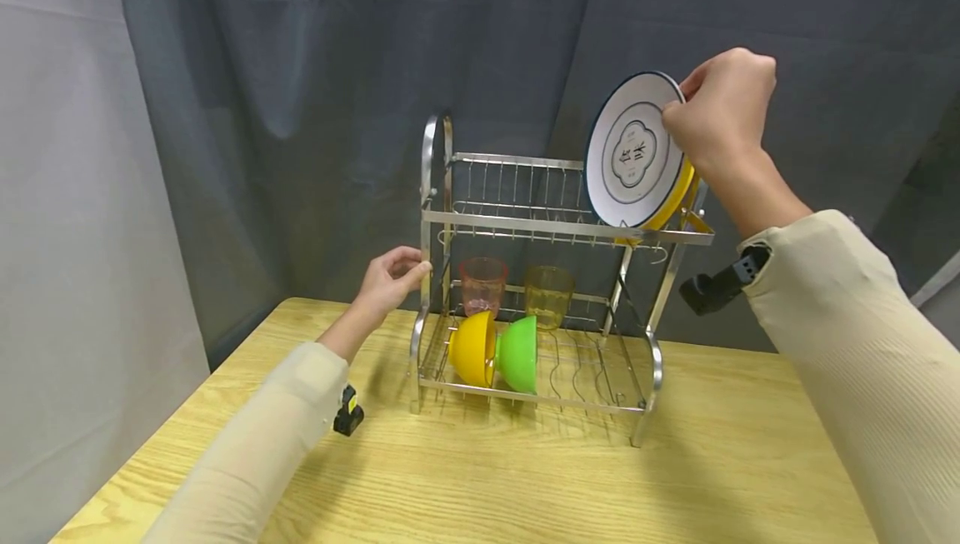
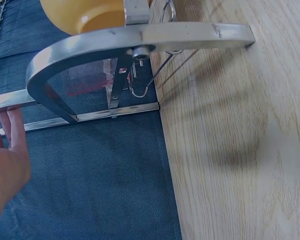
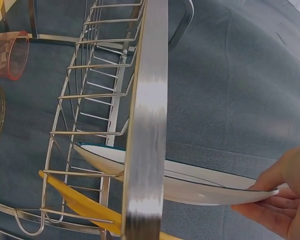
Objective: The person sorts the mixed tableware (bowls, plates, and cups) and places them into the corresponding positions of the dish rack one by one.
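My right hand [image 1: 723, 111] pinches the upper right rim of a white plate [image 1: 607, 161] with a dark blue edge and a printed centre. The plate stands tilted on edge in the upper tier of a metal dish rack [image 1: 510, 222], toward its right end. Right behind it is a yellow plate [image 3: 85, 204], mostly hidden in the head view. My left hand [image 1: 386, 281] holds the rack's left post [image 1: 426, 257], thumb in front and fingers partly hidden behind. In the right wrist view the white plate's lower edge sits between the wires.
On the lower tier, a yellow bowl [image 1: 468, 348] and a green bowl [image 1: 517, 354] stand on their sides. Behind them are a pink clear cup [image 1: 482, 281] and a yellow clear cup [image 1: 549, 294]. The rack stands on a wooden table [image 1: 487, 477] before a dark curtain [image 1: 337, 111].
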`<state>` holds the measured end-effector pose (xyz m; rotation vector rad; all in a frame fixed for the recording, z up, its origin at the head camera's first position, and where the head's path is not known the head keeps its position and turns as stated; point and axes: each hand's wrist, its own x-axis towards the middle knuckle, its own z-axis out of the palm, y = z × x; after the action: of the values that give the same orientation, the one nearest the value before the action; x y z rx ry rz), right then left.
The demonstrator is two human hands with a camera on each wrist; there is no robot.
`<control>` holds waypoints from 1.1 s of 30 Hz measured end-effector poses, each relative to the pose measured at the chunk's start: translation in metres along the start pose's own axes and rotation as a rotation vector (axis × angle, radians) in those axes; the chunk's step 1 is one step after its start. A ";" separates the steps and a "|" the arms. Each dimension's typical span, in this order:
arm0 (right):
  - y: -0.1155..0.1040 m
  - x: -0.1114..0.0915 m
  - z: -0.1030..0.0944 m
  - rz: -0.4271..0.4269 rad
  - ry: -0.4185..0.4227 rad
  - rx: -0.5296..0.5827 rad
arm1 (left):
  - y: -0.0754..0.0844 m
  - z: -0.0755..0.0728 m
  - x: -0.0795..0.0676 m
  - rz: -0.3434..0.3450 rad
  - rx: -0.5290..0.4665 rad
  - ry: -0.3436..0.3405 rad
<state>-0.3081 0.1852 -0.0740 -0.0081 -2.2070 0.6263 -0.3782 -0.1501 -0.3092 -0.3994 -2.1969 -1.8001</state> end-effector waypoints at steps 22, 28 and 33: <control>0.004 0.012 0.006 0.026 -0.021 -0.050 | 0.003 0.003 0.000 0.005 -0.005 0.009; 0.007 0.012 0.010 0.035 -0.057 -0.077 | 0.003 0.002 0.000 0.001 0.005 0.014; 0.010 0.011 0.014 0.044 -0.066 -0.083 | 0.002 0.002 -0.001 -0.001 -0.003 0.010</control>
<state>-0.3280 0.1907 -0.0779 -0.0806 -2.3004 0.5659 -0.3767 -0.1476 -0.3086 -0.3897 -2.1879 -1.8025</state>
